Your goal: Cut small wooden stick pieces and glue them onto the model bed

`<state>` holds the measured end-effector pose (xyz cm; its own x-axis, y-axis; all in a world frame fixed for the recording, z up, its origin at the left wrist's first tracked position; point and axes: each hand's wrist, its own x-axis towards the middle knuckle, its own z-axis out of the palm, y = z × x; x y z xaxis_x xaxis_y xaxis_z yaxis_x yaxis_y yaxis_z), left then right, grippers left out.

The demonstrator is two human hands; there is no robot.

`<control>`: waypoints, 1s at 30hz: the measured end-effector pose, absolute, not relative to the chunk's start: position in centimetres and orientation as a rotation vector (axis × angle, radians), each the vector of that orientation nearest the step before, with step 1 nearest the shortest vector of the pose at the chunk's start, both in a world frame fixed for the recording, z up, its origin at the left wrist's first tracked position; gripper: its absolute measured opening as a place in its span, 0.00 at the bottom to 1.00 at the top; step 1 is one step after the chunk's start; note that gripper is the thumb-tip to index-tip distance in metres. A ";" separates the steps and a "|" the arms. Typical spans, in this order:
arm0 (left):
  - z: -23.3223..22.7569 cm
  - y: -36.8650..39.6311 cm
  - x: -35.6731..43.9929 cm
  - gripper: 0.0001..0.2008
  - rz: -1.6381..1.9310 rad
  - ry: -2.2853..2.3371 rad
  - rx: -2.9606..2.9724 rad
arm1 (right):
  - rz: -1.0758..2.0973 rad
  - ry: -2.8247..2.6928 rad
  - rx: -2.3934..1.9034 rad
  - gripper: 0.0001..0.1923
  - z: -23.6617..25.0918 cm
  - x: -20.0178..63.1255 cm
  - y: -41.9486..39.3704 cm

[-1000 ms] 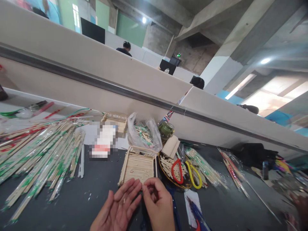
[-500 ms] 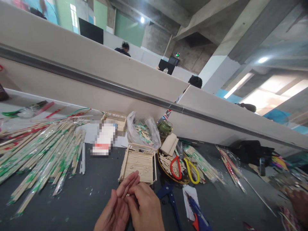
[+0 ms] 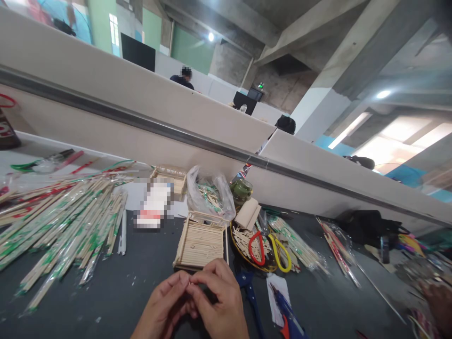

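Left hand and right hand pinch tiny stick piece together, just before stick tray.

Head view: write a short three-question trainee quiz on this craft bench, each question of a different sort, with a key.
1. True or false: the left hand and right hand meet at the fingertips, just in front of the stick tray.
2. Multiple choice: what lies spread over the left part of the dark table?
A. a big heap of wrapped chopsticks
B. a stack of plates
C. a coil of rope
3. Fill in: the two scissor handles in the round dish are red and ____.

Key:
1. True.
2. A.
3. Yellow.
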<state>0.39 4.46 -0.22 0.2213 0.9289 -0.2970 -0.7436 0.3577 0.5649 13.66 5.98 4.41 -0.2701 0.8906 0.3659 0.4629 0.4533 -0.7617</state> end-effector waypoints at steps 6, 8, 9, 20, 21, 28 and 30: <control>0.1 4.9 -0.4 0.18 1.184 0.716 0.479 | 0.359 -2.014 -1.000 0.09 4.2 13.7 6.3; -0.1 4.9 -0.4 0.18 1.201 0.740 0.482 | 0.314 -2.030 -0.976 0.10 4.2 13.7 6.3; -0.2 5.0 -0.4 0.18 1.210 0.745 0.474 | 0.328 -2.031 -0.971 0.10 4.2 13.6 6.3; -1.0 4.9 -1.1 0.19 1.250 0.833 0.627 | 0.515 -1.986 -1.045 0.07 4.1 13.5 6.1; -1.0 5.0 -1.2 0.20 1.239 0.837 0.663 | 0.536 -1.982 -1.043 0.06 4.3 13.6 6.1; -1.1 5.0 -0.7 0.23 1.067 0.727 0.681 | 0.658 -2.056 -1.040 0.14 5.5 14.8 5.9; -1.0 4.9 -0.6 0.22 1.066 0.710 0.679 | 0.672 -2.070 -1.062 0.14 6.2 15.1 5.9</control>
